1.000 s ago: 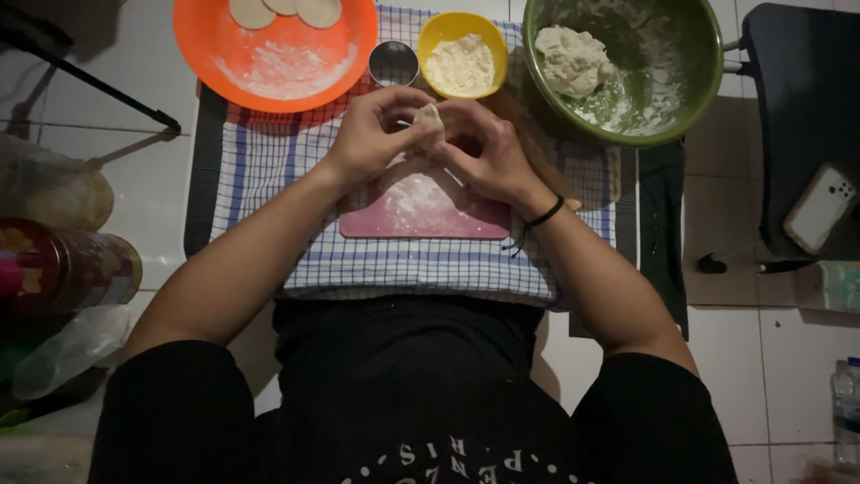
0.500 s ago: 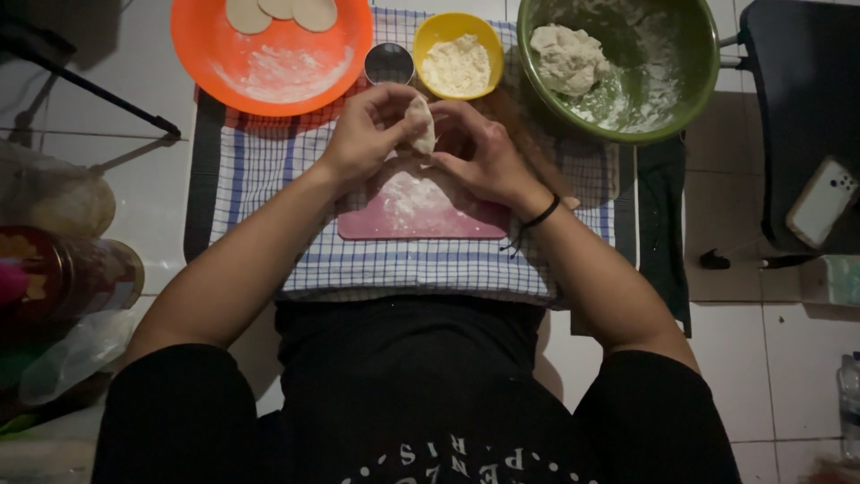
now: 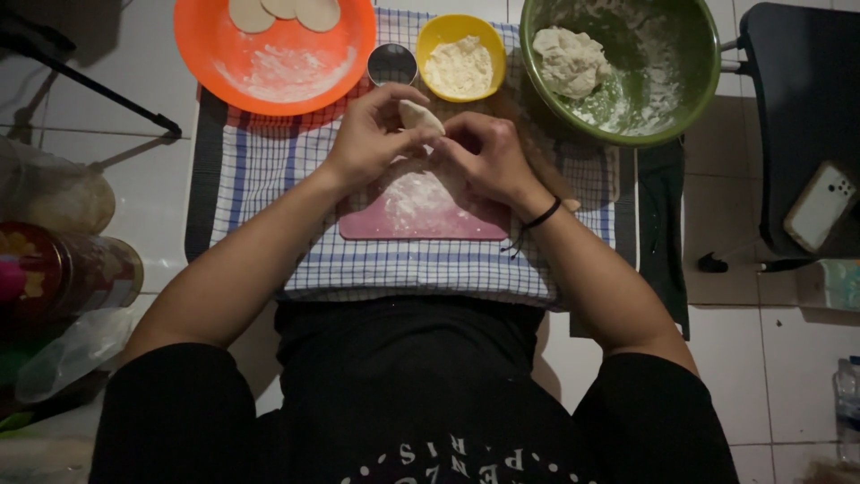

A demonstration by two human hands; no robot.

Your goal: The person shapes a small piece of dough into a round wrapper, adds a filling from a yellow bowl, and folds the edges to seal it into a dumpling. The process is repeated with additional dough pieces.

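A small folded piece of pale dough (image 3: 419, 116) is pinched between both hands above a floured pink board (image 3: 421, 208). My left hand (image 3: 374, 134) grips the dough's left side with thumb and fingertips. My right hand (image 3: 484, 159) holds its right edge; a black band circles that wrist. The board lies on a blue and white checked cloth (image 3: 269, 170).
Behind the hands stand an orange plate (image 3: 269, 63) with flat dough rounds, a small metal cup (image 3: 391, 64), a yellow bowl (image 3: 460, 56) of filling and a green bowl (image 3: 645, 99) with a dough lump. A phone (image 3: 820, 206) lies right; jars and bags sit left.
Both hands have stayed together over the board, turning the dough slightly; the piece now looks more folded and sits a little higher between the fingertips.
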